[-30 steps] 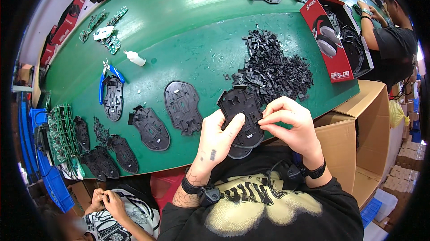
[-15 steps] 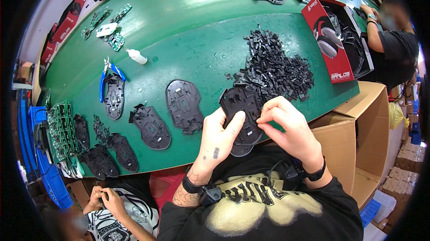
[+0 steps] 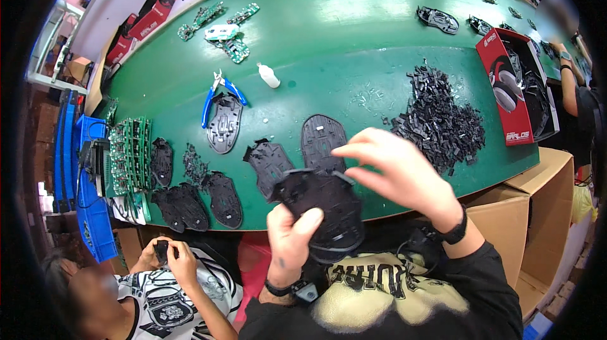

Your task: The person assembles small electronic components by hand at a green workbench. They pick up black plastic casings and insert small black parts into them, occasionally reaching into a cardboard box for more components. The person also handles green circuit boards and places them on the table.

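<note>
My left hand [image 3: 292, 239] grips a black plastic shell [image 3: 329, 210], shaped like the base of a computer mouse, with its thumb on the upper face. The shell is tilted over the table's front edge and looks slightly blurred. My right hand [image 3: 398, 172] hovers just past the shell's far right corner, thumb and forefinger apart, with nothing visible between them. Behind the shell, similar black shells lie on the table: one [image 3: 324, 141] beyond my right fingertips and another [image 3: 269, 163] to its left, partly covered by the held one.
A heap of small black plastic pieces [image 3: 442, 119] lies at right, near a red headphone box [image 3: 506, 87] and a cardboard carton [image 3: 487, 213]. Blue-handled cutters [image 3: 207, 111] rest by another shell, with a white bottle [image 3: 269, 76] beside them. Circuit boards [image 3: 129, 157] stand left; a co-worker [image 3: 171, 283] sits near.
My view has swung left, so the table's things appear farther right. My right hand has come away from the shell's edge. My left hand still holds the shell, now turned and lower.
</note>
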A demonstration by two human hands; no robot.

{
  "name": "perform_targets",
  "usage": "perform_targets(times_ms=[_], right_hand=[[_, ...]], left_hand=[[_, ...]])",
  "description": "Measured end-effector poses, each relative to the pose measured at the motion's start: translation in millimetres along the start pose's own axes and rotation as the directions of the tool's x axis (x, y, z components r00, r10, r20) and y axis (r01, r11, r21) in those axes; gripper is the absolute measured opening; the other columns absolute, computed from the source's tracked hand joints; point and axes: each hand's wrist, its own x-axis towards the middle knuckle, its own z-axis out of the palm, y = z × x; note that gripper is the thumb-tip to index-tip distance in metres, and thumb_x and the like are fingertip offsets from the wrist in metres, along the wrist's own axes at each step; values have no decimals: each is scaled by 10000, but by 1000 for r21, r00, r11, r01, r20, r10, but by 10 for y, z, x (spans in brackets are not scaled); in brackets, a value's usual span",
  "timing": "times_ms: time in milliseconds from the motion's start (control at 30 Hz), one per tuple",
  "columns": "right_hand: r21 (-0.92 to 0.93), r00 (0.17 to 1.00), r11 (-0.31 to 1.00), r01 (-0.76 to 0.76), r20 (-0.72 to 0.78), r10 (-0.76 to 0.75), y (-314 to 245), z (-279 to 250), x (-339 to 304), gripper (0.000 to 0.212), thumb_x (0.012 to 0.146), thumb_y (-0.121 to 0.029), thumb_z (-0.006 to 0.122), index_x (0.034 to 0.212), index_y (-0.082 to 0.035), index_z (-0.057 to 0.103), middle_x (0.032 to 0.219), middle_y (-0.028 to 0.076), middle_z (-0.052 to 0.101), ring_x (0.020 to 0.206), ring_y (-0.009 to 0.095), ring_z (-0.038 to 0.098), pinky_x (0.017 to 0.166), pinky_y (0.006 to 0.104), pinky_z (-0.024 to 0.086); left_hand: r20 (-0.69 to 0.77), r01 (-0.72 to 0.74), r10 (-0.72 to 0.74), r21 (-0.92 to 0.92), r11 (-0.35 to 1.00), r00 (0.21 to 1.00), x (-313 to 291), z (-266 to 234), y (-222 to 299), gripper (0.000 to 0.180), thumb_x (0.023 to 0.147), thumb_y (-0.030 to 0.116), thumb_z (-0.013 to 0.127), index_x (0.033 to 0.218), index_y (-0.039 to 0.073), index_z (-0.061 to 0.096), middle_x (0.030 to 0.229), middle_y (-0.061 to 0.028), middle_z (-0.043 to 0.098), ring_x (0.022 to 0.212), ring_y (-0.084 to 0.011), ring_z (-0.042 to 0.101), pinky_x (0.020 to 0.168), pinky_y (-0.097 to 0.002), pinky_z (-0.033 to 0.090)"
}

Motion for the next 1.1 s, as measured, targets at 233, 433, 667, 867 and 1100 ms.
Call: perform_targets(times_ms=[233,433,667,867,1100], right_hand=[[-147,993,989,-27,113,44,-13,417,22,306,791,-205,711,1028,-36,619,919,111,563,878,296,585,757,386,487],[-5,999,999,-36,11,36,117,332,-169,137,828,-138,658,920,-45,619,898,98,576,861,293,593,756,382,487],[199,986,979,-36,-153,67,5,-324,-589,149,794,-50,664,941,-46,641,913,95,615,876,283,624,770,350,513],[552,970,819,155,73,-233,-230,-564,-861,143,836,-30,644,979,-40,642,963,95,614,878,277,608,756,350,504],[452,926,883,130,263,-271,-429,-610,-1025,110,747,-54,612,819,11,560,916,116,508,884,299,524,738,383,470]], left_hand=[[-261,-40,60,80,996,964,-64,-309,-25,250,800,174,545,913,-45,582,814,-118,633,663,-187,593,619,-308,490],[-219,-80,73,-24,996,973,68,-278,-88,291,829,147,547,1014,-74,591,900,-128,656,760,-199,633,718,-309,511],[-237,-151,179,131,980,955,210,-165,-115,256,853,130,527,1044,-34,577,912,-109,631,771,-192,618,712,-309,512],[-117,153,-131,205,967,984,265,-26,-187,195,823,80,554,957,-47,618,867,-92,655,748,-178,624,721,-298,506],[483,673,-705,277,686,519,410,245,-116,320,939,231,540,1031,-57,643,947,-69,675,836,-133,610,784,-287,484]])
